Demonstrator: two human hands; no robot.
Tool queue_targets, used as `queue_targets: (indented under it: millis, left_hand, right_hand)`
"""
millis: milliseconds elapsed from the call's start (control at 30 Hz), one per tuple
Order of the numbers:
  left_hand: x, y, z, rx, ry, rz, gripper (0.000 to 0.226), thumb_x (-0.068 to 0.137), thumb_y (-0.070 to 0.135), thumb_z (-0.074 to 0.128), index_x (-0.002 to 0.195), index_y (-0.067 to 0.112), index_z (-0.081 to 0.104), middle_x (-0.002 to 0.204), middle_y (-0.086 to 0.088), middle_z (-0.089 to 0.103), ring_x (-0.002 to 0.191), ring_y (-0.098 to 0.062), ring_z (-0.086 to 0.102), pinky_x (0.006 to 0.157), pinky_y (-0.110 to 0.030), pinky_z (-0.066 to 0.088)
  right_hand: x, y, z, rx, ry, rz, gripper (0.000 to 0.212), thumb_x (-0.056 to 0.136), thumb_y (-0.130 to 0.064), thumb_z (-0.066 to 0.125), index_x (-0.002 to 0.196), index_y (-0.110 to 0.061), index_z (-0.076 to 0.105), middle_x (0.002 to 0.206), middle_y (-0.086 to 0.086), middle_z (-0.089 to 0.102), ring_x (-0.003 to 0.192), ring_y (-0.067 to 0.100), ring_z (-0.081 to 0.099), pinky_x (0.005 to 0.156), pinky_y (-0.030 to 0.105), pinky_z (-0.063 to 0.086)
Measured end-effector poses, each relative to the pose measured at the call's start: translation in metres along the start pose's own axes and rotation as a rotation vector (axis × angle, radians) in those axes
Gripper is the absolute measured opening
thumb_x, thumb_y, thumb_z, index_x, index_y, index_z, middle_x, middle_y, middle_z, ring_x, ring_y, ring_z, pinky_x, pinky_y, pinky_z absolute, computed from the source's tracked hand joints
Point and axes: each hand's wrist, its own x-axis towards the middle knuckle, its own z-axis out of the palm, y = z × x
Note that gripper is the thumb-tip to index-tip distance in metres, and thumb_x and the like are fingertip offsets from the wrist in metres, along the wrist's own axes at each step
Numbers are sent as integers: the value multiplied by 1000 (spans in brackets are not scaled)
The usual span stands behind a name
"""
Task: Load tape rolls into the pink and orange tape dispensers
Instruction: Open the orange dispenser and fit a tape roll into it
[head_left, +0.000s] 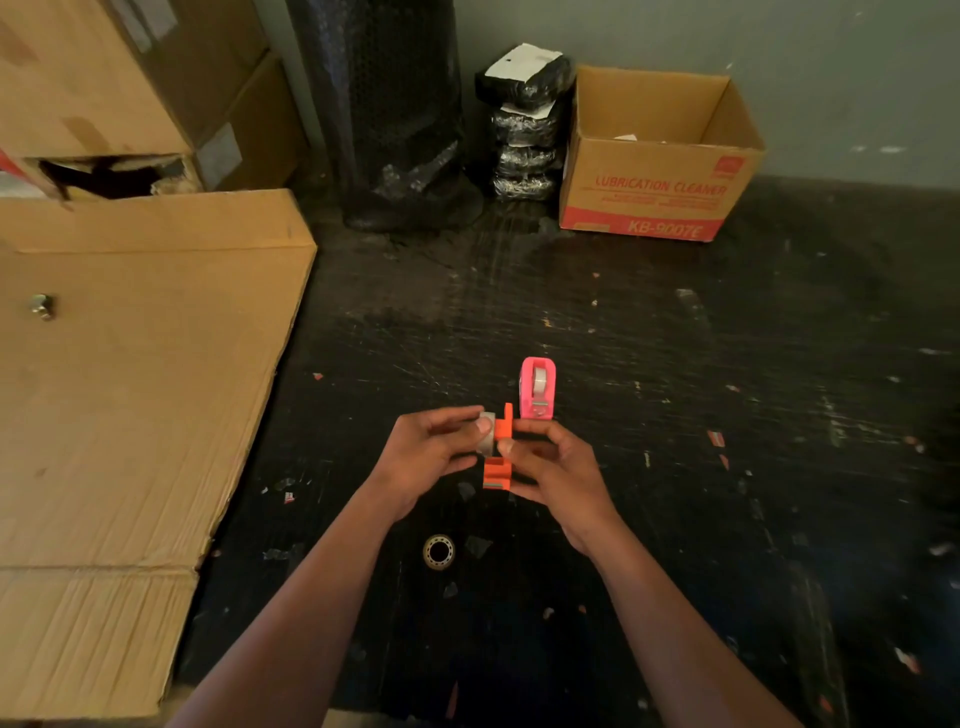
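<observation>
Two bare forearms reach over a scuffed black table, left hand (431, 449) pinching a tape roll (487, 440) against the orange dispenser (500, 452) gripped by the right hand (558, 467), not yet seated, while the pink dispenser (538, 387) just beyond looks already loaded.

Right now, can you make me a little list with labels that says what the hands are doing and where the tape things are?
left hand: holds a tape roll against the orange dispenser
right hand: holds the orange dispenser
pink dispenser: stands on the black table just beyond the hands, a roll already inside
spare roll: lies flat on the table, nearer the person
cardboard sheet: on the left
open box: far right, red print
</observation>
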Motion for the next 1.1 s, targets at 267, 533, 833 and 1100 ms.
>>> queue_targets:
  millis: [267,533,833,1100]
  left_hand:
    - [3,0,1,-66,-48,-23,28,100,21,66,127,18,72,117,-6,80,108,-17,77,94,-37,60]
    - [8,-3,1,106,12,2,27,98,29,69,124,25,75,118,2,79,115,-16,72,102,-42,56]
    - [28,-54,-41,797,473,-3,57,91,33,78,142,19,60,138,-11,65,123,-24,65,98,-34,52]
    - [37,-74,-47,988,400,-128,49,96,36,70,140,18,58,128,-13,68,110,-25,68,89,-39,59]
  right_hand:
    - [3,3,1,13,7,-13,26,101,-13,65,126,-14,68,113,9,81,105,21,79,90,41,64]
    - [3,5,1,50,-21,19,28,100,-13,66,128,-15,68,111,6,82,106,22,79,92,40,63]
    - [13,15,4,94,44,105,30,100,-12,66,128,-19,67,112,5,82,103,18,80,88,38,64]
    - [18,20,3,32,87,117,28,99,-14,67,126,-21,69,111,2,82,103,15,79,95,42,62]
